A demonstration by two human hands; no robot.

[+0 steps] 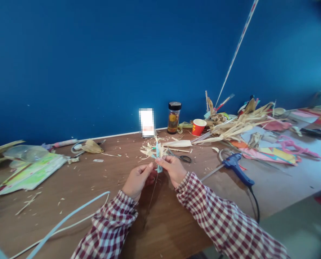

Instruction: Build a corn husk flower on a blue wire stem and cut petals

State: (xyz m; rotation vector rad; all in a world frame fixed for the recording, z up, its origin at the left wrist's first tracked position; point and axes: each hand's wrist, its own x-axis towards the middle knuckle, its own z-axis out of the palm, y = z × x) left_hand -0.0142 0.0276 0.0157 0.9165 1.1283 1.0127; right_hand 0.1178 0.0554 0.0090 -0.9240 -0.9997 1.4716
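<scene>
My right hand pinches a small corn-husk piece between thumb and fingers. Pale husk strips spread from its upper part, and a light blue strip runs down through it. Close beside its left side, my left hand is closed with thumb and forefinger together; what they grip, if anything, is too small to make out. A thin dark thread hangs below the husk piece toward the table. Just behind my right hand lie scissors, partly hidden.
A blue glue gun with a black cable lies right of my right arm. Behind stand a lidded jar and a red paper cup. Husks pile up at right. A white cable crosses the wooden table at left.
</scene>
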